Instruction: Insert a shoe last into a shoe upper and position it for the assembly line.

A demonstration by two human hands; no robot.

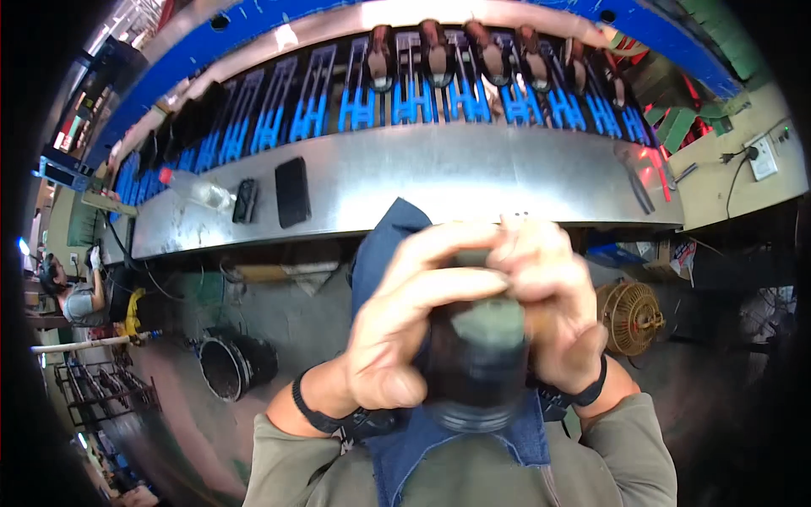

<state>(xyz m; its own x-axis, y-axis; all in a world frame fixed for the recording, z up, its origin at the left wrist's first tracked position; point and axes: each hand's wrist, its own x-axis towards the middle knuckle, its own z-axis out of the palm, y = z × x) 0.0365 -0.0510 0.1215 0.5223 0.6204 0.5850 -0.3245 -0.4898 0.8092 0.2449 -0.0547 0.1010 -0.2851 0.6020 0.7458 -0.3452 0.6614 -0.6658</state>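
Observation:
Close in front of my chest is a dark cylindrical object with a greenish-grey top and ridged rings at its lower end. Motion blur hides exactly what it is. My left hand curves around its left side, fingers reaching over the top and the thumb low on the side. On the other side my right hand is closed against it, fingers bent near the upper edge. The fingertips of both hands meet above the object. Behind my left hand a dark blue cloth flap sticks up.
A metal bench runs across ahead, carrying a phone, a small black item, a clear bottle and a hand tool. Beyond stand several blue-pronged holders. A black drum and yellow round cage flank me; a co-worker is far left.

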